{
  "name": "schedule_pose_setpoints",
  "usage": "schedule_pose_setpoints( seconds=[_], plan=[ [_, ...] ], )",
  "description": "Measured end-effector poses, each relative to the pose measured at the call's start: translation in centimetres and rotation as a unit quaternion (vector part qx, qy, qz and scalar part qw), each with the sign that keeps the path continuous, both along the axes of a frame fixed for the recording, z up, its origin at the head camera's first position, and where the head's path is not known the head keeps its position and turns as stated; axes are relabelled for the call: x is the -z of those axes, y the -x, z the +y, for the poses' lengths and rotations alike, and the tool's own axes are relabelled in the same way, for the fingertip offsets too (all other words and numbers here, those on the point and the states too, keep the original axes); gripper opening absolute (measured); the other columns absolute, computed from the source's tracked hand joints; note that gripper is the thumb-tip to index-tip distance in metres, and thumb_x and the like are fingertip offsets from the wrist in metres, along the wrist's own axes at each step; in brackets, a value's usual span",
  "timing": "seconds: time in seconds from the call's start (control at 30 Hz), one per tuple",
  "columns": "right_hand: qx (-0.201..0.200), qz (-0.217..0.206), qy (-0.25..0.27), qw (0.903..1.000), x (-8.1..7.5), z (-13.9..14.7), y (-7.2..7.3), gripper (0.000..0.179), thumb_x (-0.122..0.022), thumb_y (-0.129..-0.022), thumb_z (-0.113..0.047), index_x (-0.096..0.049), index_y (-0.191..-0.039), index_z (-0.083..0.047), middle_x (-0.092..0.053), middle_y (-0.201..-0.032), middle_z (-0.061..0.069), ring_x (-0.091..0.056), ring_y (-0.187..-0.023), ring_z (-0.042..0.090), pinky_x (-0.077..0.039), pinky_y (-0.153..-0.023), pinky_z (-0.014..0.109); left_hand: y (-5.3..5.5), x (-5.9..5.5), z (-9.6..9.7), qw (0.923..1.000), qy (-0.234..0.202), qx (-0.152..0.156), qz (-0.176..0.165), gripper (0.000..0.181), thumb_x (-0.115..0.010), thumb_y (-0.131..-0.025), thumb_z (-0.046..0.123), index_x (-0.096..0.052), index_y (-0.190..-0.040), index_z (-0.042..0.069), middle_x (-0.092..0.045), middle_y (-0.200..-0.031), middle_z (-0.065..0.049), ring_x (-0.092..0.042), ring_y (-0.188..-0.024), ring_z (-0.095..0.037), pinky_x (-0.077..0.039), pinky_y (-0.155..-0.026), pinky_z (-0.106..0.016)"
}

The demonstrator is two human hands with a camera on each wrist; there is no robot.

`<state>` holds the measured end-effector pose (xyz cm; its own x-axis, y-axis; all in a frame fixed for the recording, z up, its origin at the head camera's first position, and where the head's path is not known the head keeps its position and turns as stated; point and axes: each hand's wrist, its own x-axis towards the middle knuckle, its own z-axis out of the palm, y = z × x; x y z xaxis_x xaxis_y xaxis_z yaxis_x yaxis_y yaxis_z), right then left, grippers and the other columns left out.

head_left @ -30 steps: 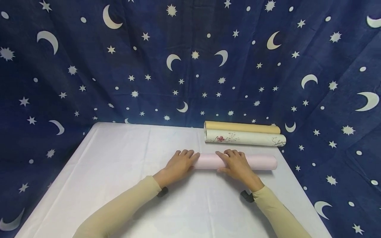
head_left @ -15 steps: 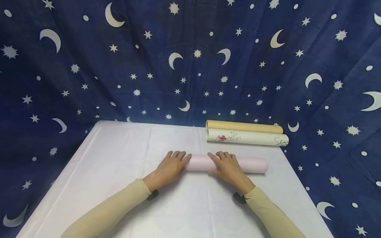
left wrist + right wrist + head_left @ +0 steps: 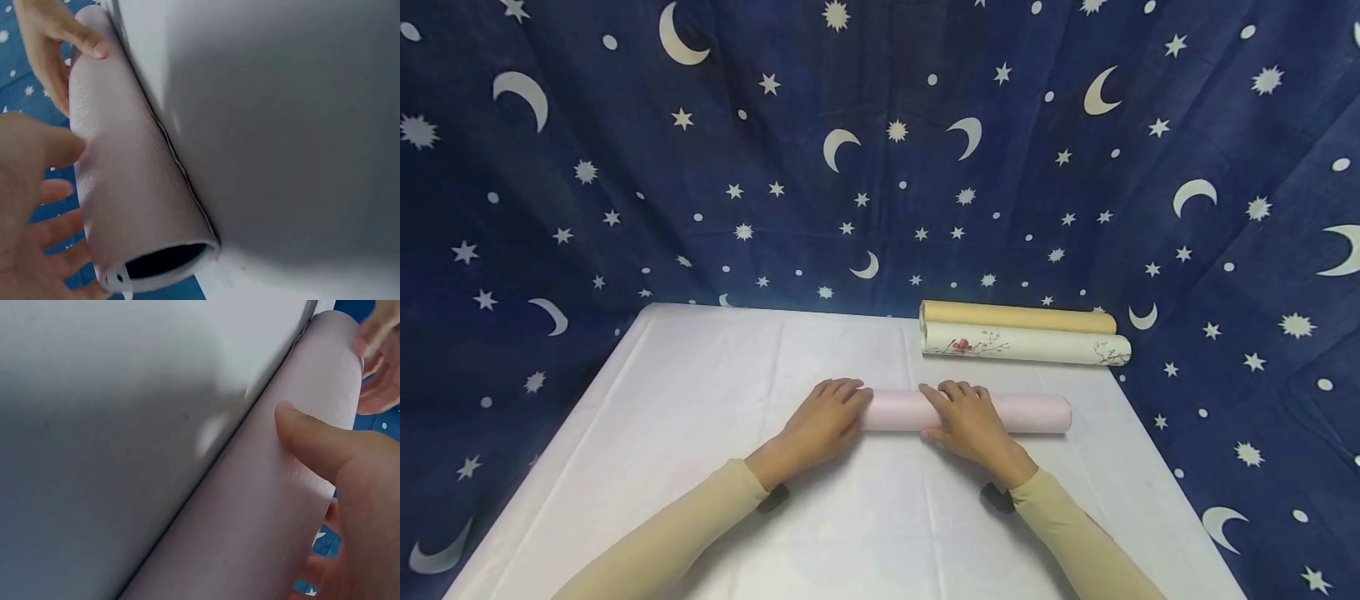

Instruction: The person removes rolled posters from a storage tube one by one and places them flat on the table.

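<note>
A pale pink wallpaper roll (image 3: 1033, 413) lies crosswise on the white-covered table. My left hand (image 3: 823, 417) holds its left end, fingers over the far side. Farther right along the roll, my right hand (image 3: 970, 421) grips it from above, thumb on the near side. In the left wrist view the roll's hollow end (image 3: 165, 259) faces the camera, with a small white strip at its rim. A loose paper edge (image 3: 181, 165) runs along the roll's length where it meets the table. The right wrist view has my right thumb (image 3: 312, 440) pressed on the pink surface.
Behind, at the table's back right, a yellow roll (image 3: 1015, 316) and a white roll with a red flower print (image 3: 1037, 344) lie side by side. A dark blue curtain (image 3: 760, 275) with moons and stars hangs around the white tablecloth (image 3: 700, 375).
Both hands have shifted to the left together with the pink wallpaper roll, mostly in the first half second. The yellow and white rolls stay in place on the table.
</note>
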<state>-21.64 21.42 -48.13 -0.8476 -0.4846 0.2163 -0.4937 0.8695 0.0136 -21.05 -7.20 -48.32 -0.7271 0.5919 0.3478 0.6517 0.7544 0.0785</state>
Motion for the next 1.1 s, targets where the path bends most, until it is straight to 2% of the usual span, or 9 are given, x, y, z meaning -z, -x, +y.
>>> schedule_pose_setpoints(
  seconds=[0.1, 0.2, 0.37, 0.5, 0.6, 0.67, 0.77, 0.9, 1.1],
  plan=[
    [-0.012, -0.002, 0.008, 0.9999, 0.2, -0.5, 0.1, 0.073, -0.074, -0.081, -0.053, -0.05, -0.143, -0.022, -0.061, -0.124, 0.009, -0.058, -0.114, 0.032, -0.044, -0.093, 0.056, -0.3, -0.2, -0.8, 0.9956, -0.09, -0.013, -0.025, 0.043, -0.063, -0.093, 0.022, -0.055, -0.133, 0.01, -0.06, -0.133, -0.009, -0.055, -0.126, -0.027, -0.044, -0.107, -0.045],
    [-0.024, -0.005, 0.013, 0.9996, 0.1, -1.3, 0.2, 0.071, -0.071, -0.084, -0.053, -0.049, -0.144, -0.023, -0.06, -0.125, 0.008, -0.058, -0.115, 0.032, -0.044, -0.095, 0.056, -0.7, -0.7, -1.9, 0.9738, -0.206, -0.035, -0.091, 0.041, -0.062, -0.093, 0.019, -0.054, -0.133, 0.009, -0.061, -0.131, -0.01, -0.057, -0.123, -0.028, -0.047, -0.104, -0.047],
    [-0.03, -0.037, 0.015, 0.9987, -0.3, -2.9, 0.6, 0.068, -0.067, -0.088, -0.052, -0.046, -0.146, -0.025, -0.058, -0.131, 0.007, -0.056, -0.119, 0.03, -0.042, -0.099, 0.053, -1.0, -1.0, -3.6, 0.8983, -0.353, -0.088, -0.246, 0.042, -0.058, -0.097, 0.014, -0.046, -0.137, 0.007, -0.058, -0.132, -0.013, -0.058, -0.121, -0.03, -0.048, -0.102, -0.049],
    [-0.038, -0.058, 0.018, 0.9974, -0.4, -4.2, 0.9, 0.068, -0.065, -0.089, -0.053, -0.043, -0.148, -0.027, -0.057, -0.133, 0.006, -0.055, -0.121, 0.029, -0.042, -0.1, 0.051, -0.9, -0.7, -4.2, 0.8302, -0.406, -0.137, -0.357, 0.045, -0.054, -0.099, 0.016, -0.041, -0.141, 0.005, -0.054, -0.136, -0.016, -0.056, -0.124, -0.031, -0.048, -0.102, -0.047],
    [-0.049, -0.063, 0.027, 0.9965, -0.3, -4.9, 1.0, 0.069, -0.065, -0.089, -0.053, -0.043, -0.148, -0.027, -0.057, -0.133, 0.005, -0.056, -0.12, 0.028, -0.043, -0.098, 0.049, -0.8, -0.3, -4.2, 0.7856, -0.433, -0.171, -0.407, 0.046, -0.054, -0.098, 0.018, -0.042, -0.141, 0.005, -0.053, -0.138, -0.016, -0.055, -0.123, -0.03, -0.049, -0.1, -0.044],
    [-0.055, -0.062, 0.031, 0.9961, -0.2, -5.2, 1.0, 0.069, -0.065, -0.089, -0.054, -0.043, -0.148, -0.026, -0.057, -0.132, 0.005, -0.057, -0.119, 0.027, -0.044, -0.097, 0.047, -0.7, -0.2, -4.0, 0.7613, -0.45, -0.188, -0.428, 0.047, -0.054, -0.098, 0.019, -0.042, -0.141, 0.005, -0.052, -0.138, -0.016, -0.056, -0.122, -0.029, -0.049, -0.101, -0.042],
    [-0.061, -0.058, 0.032, 0.9959, 0.1, -5.4, 1.0, 0.069, -0.064, -0.089, -0.055, -0.043, -0.148, -0.025, -0.058, -0.131, 0.005, -0.057, -0.117, 0.028, -0.044, -0.095, 0.047, -0.6, 0.0, -3.8, 0.7346, -0.475, -0.198, -0.443, 0.048, -0.054, -0.098, 0.019, -0.041, -0.142, 0.003, -0.051, -0.138, -0.018, -0.057, -0.12, -0.028, -0.049, -0.103, -0.042],
    [-0.061, -0.051, 0.024, 0.9966, 0.4, -5.5, 1.1, 0.07, -0.064, -0.089, -0.055, -0.043, -0.148, -0.024, -0.059, -0.13, 0.005, -0.058, -0.115, 0.028, -0.045, -0.094, 0.048, -0.7, 0.4, -3.9, 0.7184, -0.479, -0.192, -0.466, 0.048, -0.052, -0.099, 0.022, -0.043, -0.14, -0.001, -0.053, -0.136, -0.019, -0.058, -0.12, -0.029, -0.047, -0.106, -0.043],
    [-0.06, -0.049, 0.027, 0.9966, 0.4, -5.5, 1.1, 0.07, -0.065, -0.088, -0.055, -0.045, -0.147, -0.023, -0.06, -0.13, 0.006, -0.059, -0.115, 0.029, -0.045, -0.093, 0.049, -0.5, 1.4, -3.9, 0.7147, -0.452, -0.172, -0.505, 0.049, -0.041, -0.103, 0.032, -0.049, -0.138, -0.001, -0.058, -0.135, -0.014, -0.055, -0.127, -0.03, -0.036, -0.115, -0.052]
  ],
)
